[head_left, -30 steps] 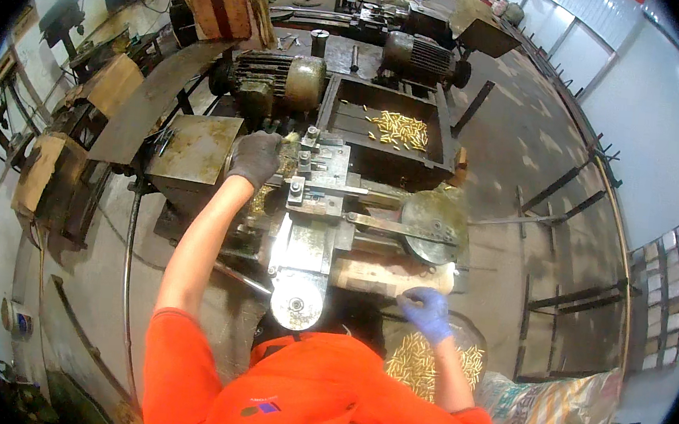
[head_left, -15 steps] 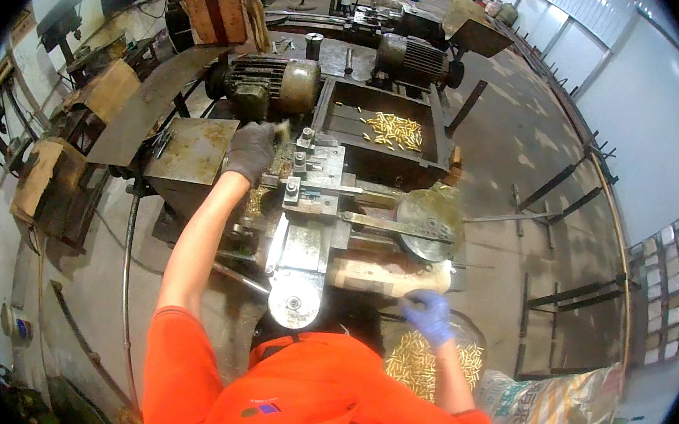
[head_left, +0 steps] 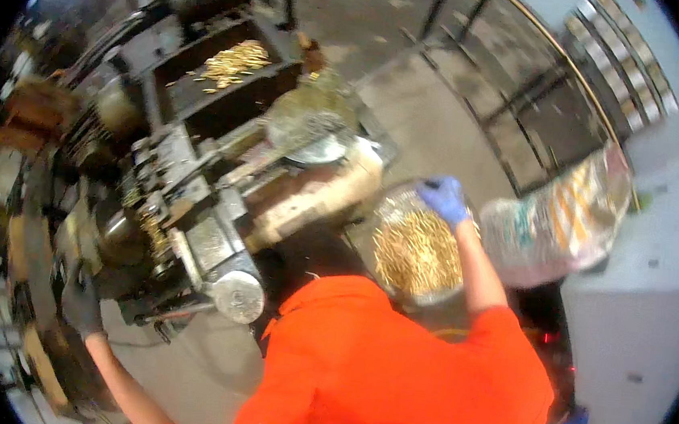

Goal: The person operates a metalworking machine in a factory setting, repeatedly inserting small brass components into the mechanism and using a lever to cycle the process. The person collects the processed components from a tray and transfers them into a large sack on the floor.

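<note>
My right hand (head_left: 443, 198), in a blue glove, is at the far rim of a round basin (head_left: 438, 301) heaped with small brass-coloured pieces (head_left: 416, 255). Its fingers look curled in, and what they hold, if anything, is hidden. Far out to the left, my left hand (head_left: 83, 304) wears a dark grey glove and reaches beside the machine. Motion smears its fingers and whatever lies against them. Between my arms stands the metal machine (head_left: 209, 241), with a round plate (head_left: 238, 297) at its near end.
Behind the machine, a dark metal tray (head_left: 195, 106) carries more brass-coloured pieces (head_left: 231, 64). A printed woven sack (head_left: 553, 218) stands right of the basin. Metal frames (head_left: 517, 118) stand on the floor beyond, and a rack (head_left: 623, 59) is on the far right wall.
The view has swung right and tilted. My left hand has left the top of the machine and moved out left. My right hand has gone from beside the machine to the basin's far rim.
</note>
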A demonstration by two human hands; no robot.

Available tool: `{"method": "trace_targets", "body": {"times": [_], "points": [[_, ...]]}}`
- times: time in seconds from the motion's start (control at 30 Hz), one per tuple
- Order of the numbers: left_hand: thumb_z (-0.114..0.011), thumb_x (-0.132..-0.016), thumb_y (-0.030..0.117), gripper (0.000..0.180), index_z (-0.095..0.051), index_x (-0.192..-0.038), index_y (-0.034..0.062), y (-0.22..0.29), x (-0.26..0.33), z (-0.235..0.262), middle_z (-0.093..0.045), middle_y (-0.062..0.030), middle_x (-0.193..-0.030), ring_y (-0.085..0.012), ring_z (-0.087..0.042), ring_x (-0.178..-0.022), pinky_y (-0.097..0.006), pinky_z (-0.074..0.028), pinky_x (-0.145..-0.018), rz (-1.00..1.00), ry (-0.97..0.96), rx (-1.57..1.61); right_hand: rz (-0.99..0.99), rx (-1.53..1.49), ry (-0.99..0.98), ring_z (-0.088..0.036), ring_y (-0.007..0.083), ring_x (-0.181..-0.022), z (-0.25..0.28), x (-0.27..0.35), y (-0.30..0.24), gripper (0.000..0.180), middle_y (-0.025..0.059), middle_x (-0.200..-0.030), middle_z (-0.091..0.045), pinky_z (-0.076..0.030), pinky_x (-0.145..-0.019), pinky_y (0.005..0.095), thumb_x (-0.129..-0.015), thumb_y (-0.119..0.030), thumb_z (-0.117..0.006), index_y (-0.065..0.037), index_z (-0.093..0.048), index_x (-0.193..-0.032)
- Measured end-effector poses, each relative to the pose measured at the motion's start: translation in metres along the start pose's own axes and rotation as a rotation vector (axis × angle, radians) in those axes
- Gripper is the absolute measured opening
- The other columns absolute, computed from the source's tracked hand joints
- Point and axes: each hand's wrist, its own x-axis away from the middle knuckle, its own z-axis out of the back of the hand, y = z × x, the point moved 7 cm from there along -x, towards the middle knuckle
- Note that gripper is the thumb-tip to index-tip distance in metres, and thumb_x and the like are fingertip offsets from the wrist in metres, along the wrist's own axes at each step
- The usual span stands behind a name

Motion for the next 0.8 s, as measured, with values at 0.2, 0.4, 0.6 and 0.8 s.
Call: {"method": "trace_targets", "body": {"times": [0.2,0.4,0.6,0.8], "points": [[-0.044,-0.09,0.047,0.044,-0.057,-0.121,0.0188,-0.015,-0.009,-0.006,-0.056,-0.0106,-0.122,-0.029,-0.055,-0.109,-0.037,-0.043,-0.087,0.069,-0.068,0.113,-0.252,0.218,0.051,-0.065,0.0225,-0.075,-0.012,-0.005,0.159,0.037,0.0144,-0.083,-0.068,-0.05,-0.071,0.0341,-0.074,-0.038,-0.064,-0.008,-0.069,-0.096],[-0.047,-0.093,0.038,0.046,-0.054,-0.121,0.0025,0.006,0.007,0.05,-0.055,-0.0133,-0.124,-0.0266,-0.055,-0.109,-0.033,-0.041,-0.091,-0.2,0.161,0.092,-0.02,0.378,-0.215,-0.061,0.0343,-0.091,-0.063,0.007,0.16,0.046,0.0194,-0.096,-0.064,-0.048,-0.083,0.0394,-0.067,-0.044,-0.058,-0.007,-0.069,-0.091],[-0.05,-0.092,0.032,0.043,-0.055,-0.12,-0.0004,-0.04,0.03,0.043,-0.059,-0.0129,-0.118,-0.0234,-0.056,-0.103,-0.031,-0.042,-0.088,0.08,-0.012,0.314,-0.137,0.506,-0.449,-0.062,0.0324,-0.093,-0.093,-0.006,0.138,0.052,0.0197,-0.098,-0.064,-0.048,-0.084,0.0383,-0.066,-0.047,-0.057,-0.003,-0.068,-0.091],[-0.051,-0.092,0.029,0.039,-0.056,-0.118,-0.0003,-0.045,0.044,0.042,-0.059,-0.0127,-0.117,-0.0223,-0.056,-0.103,-0.03,-0.042,-0.089,0.102,-0.007,0.383,-0.083,0.622,-0.499,-0.062,0.0308,-0.095,-0.11,-0.014,0.133,0.047,0.0189,-0.101,-0.064,-0.048,-0.084,0.0382,-0.066,-0.043,-0.057,-0.005,-0.069,-0.093]]}}
